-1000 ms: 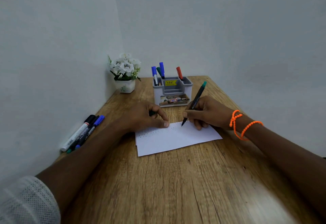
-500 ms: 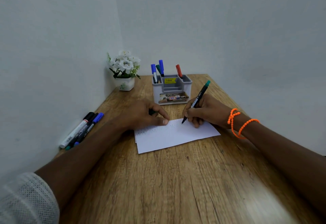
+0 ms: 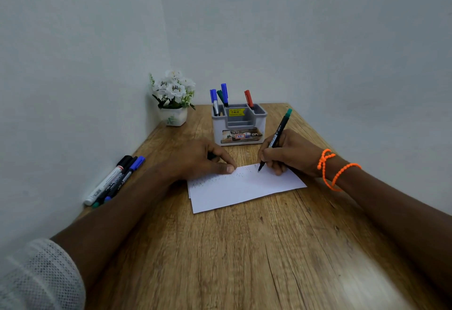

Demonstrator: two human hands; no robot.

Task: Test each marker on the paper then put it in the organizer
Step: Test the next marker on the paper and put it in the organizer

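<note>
A small desk corner in a home or office: wooden table, flower pot, plastic organizer against bare walls.

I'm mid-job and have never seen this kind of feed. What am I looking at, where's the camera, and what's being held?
There is no machine here: these are a person's two bare hands, filmed by one wide-angle camera worn on the head, looking down at a wooden table. The right hand holds a green-ended marker in a writing grip, tip on the paper. The left hand pins the paper and seems to hold a dark cap. Behind stands the organizer with four markers in it. More markers lie by the left wall, near a flower pot.
</note>
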